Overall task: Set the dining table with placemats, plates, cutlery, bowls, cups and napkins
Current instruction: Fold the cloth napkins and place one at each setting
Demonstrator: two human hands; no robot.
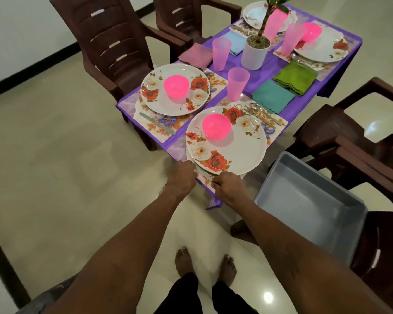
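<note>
here, left hand (182,176) and right hand (227,185) each pinch the knife (203,174) beside the plate (243,150).

Nearest the viewer from the white round plant pot (254,53), a steel table knife (204,173) shows only a short stretch. One end lies under the left hand (180,177) and the other inside the pinching fingers of the right hand (227,186). The white rose-printed round plate (236,150) overhangs its far side. The left hand's fingers fold out of sight, so its grip cannot be told.

Behind the pot, a second white floral plate (254,13) is cut by the top edge. It is also screened by the plant stem (264,21) and a translucent pink plastic cup (275,23). The cutlery (244,30) beside it is too blurred to sort.

Right of the pot and nearer the viewer, a grey rectangular plastic tub (304,196) has its near wall partly behind the right forearm.
</note>
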